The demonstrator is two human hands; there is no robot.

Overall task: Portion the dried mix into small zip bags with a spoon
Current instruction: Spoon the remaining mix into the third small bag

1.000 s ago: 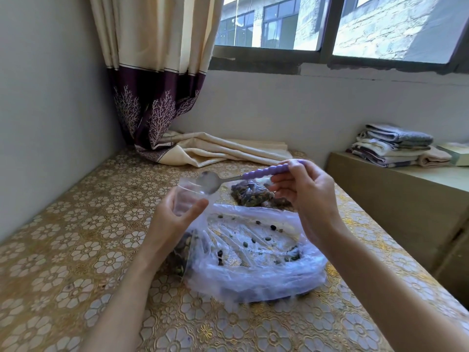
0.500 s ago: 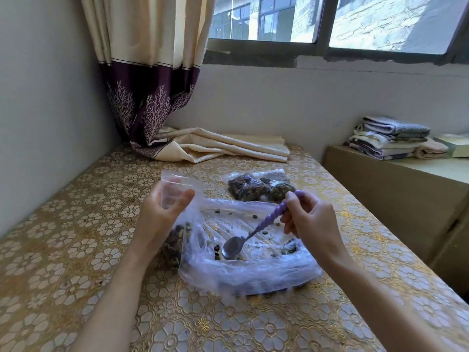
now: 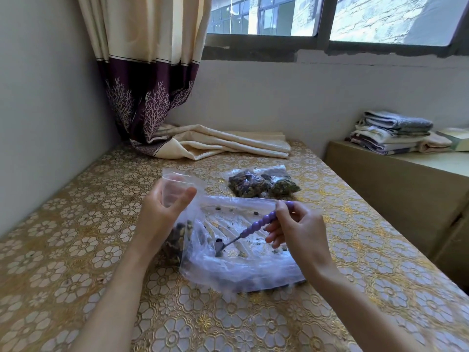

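Item: small zip bag (image 3: 177, 190), part-filled, mouth up, pinched in my left hand (image 3: 162, 214); I judge it limp, slick film, best taken at the rim. Right hand (image 3: 295, 231) grips the purple spoon (image 3: 250, 228), bowl down in the large bag (image 3: 243, 247) of dried mix on the surface (image 3: 76, 240). Two filled bags (image 3: 262, 184) lie behind. No legible labels.

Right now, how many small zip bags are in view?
3: one open small bag held in the left hand; two filled bags side by side behind the large bag.
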